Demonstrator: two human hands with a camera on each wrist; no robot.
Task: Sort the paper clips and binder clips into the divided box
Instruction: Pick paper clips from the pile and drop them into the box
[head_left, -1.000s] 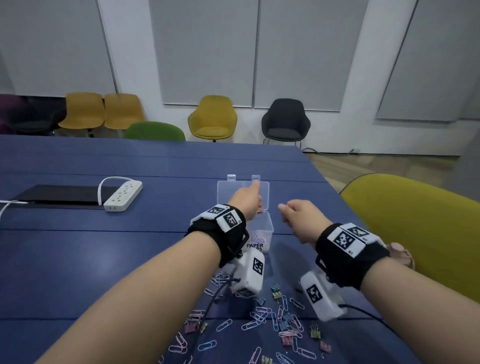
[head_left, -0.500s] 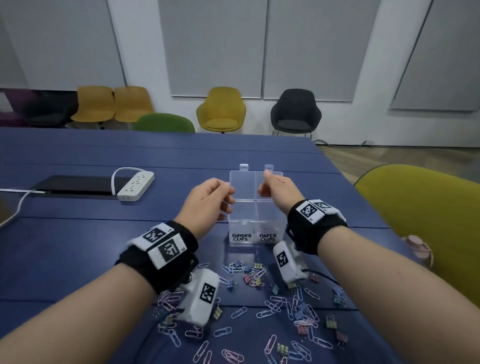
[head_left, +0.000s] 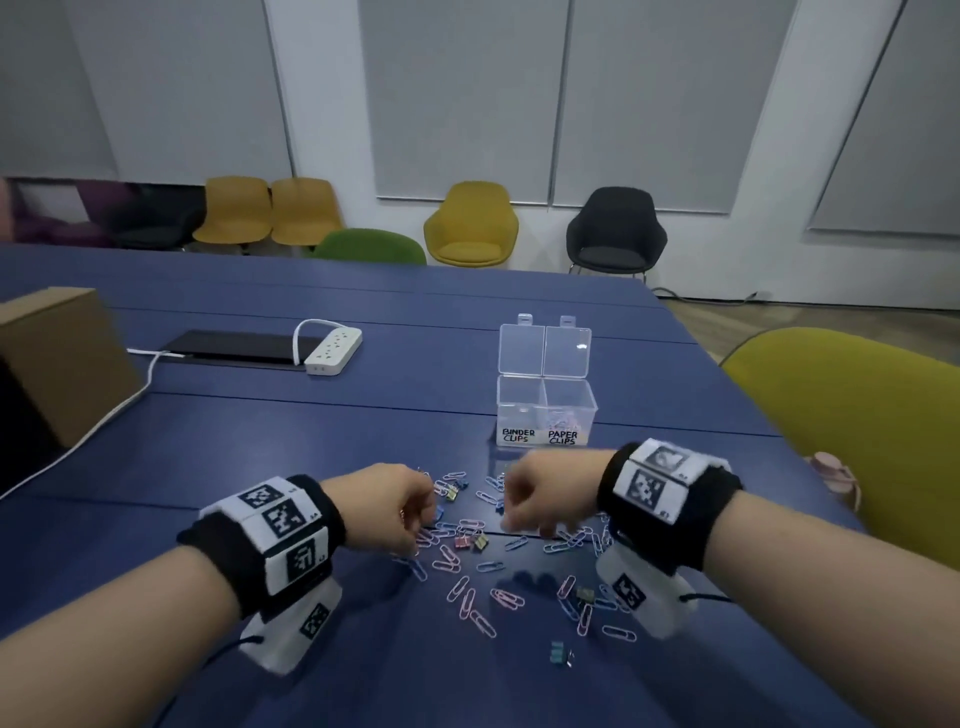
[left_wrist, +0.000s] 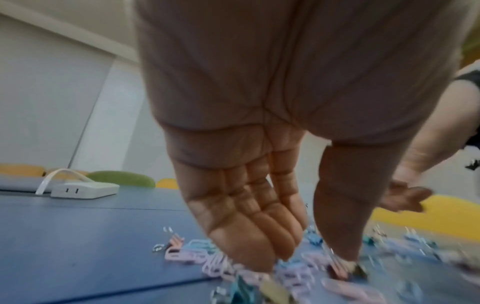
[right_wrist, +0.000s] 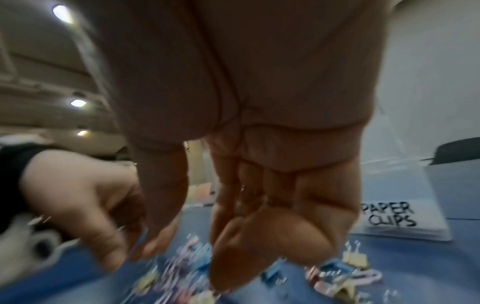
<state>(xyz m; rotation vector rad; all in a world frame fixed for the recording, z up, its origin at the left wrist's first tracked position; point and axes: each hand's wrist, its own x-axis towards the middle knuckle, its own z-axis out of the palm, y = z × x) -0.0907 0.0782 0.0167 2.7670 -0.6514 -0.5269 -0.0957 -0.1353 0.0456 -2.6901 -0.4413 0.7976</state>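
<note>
On the dark blue counter, the clear plastic divided box stands open beyond the scattered pastel wire paper clips and small coloured binder clips, where the left hand and right hand reach down with loosely extended fingers holding nothing visible, so the step in hand appears to be picking, and the next move calls for pinching one clip type per hand.
</note>
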